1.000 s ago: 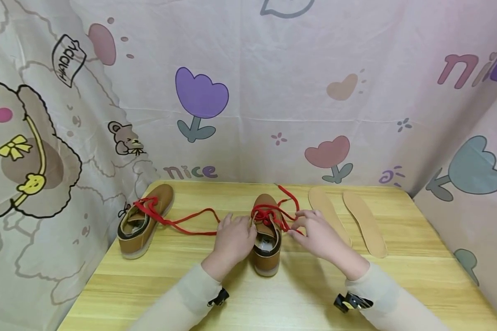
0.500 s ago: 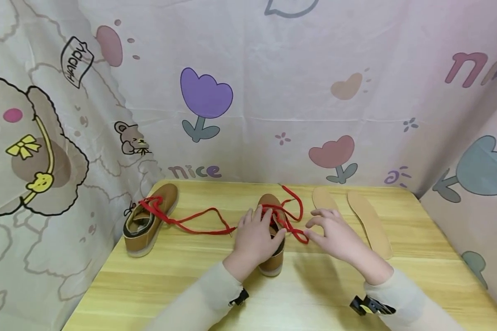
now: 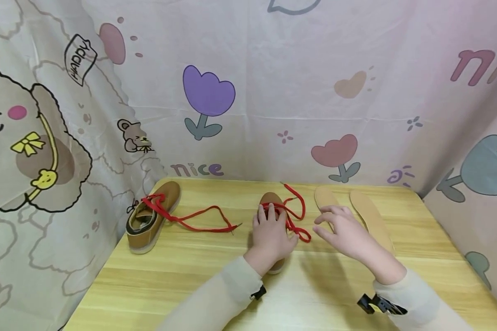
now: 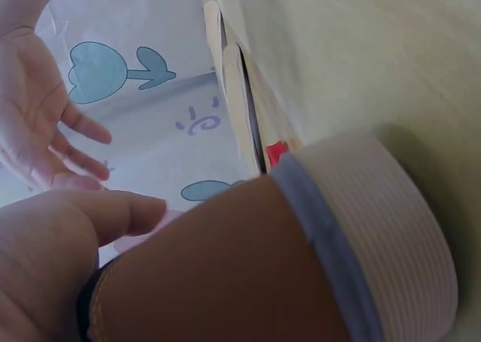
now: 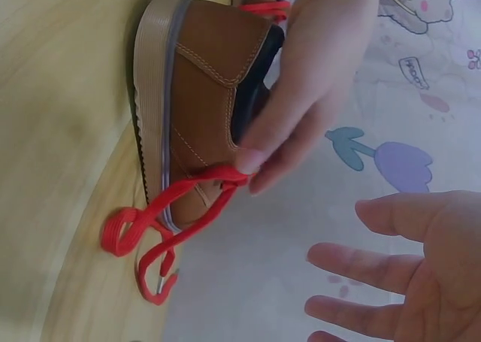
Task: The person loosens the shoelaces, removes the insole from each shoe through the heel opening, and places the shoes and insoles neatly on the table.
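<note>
A brown shoe [image 3: 271, 198] with red laces [image 3: 300, 207] points away from me in the middle of the table. My left hand [image 3: 271, 236] rests over its top, fingers spread across the laced part and covering most of the opening. In the right wrist view the left thumb touches the red lace [image 5: 199, 178] where it leaves the shoe. One lace loop lies on the table to the shoe's right. My right hand [image 3: 348, 230] hovers right of that loop, holding nothing, fingers loosely bent and apart. In the left wrist view the shoe's brown heel [image 4: 218, 274] fills the lower middle.
Another brown shoe [image 3: 171, 195] stands at the far left, its red lace [image 3: 203, 230] trailing toward the middle. Two tan insoles lie at the right, the outer insole [image 3: 368, 209] and the inner insole [image 3: 324, 195] partly behind my right hand. A printed curtain [image 3: 248, 92] hangs behind the table.
My left hand has moved from the shoe's left side to over its laces. The right hand has let go of the lace and drawn off to the right, leaving a loop on the table.
</note>
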`<state>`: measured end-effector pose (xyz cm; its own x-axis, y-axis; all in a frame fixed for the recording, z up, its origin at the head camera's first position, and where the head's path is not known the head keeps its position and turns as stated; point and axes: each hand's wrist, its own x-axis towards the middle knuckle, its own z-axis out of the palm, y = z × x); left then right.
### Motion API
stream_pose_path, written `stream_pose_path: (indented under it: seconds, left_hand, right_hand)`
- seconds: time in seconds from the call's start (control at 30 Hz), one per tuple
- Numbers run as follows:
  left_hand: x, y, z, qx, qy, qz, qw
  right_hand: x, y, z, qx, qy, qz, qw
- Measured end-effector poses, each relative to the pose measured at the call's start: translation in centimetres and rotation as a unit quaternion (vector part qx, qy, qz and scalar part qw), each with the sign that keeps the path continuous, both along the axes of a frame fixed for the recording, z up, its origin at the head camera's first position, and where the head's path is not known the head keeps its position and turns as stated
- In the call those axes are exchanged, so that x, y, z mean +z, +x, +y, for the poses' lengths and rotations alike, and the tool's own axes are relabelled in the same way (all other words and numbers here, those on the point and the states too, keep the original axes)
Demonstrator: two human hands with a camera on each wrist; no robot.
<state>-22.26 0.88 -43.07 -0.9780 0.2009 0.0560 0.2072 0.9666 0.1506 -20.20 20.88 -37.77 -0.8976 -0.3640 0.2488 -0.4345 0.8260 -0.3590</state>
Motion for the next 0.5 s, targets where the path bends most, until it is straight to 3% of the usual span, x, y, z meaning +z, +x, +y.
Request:
stream_pose_path:
  seconds: [0.3, 0.5]
  left_hand:
    - [-0.26, -0.24, 0.37, -0.002, -0.037, -0.004, 0.9993]
    - [-0.51, -0.81, -0.24, -0.004, -0.029, -0.009, 0.9995]
  right_hand:
    - [0.14, 0.05, 0.56, -0.004, -0.007, -0.001, 1.0]
    - [0.77, 0.12, 1.04, -0.009, -0.007, -0.006, 0.9999]
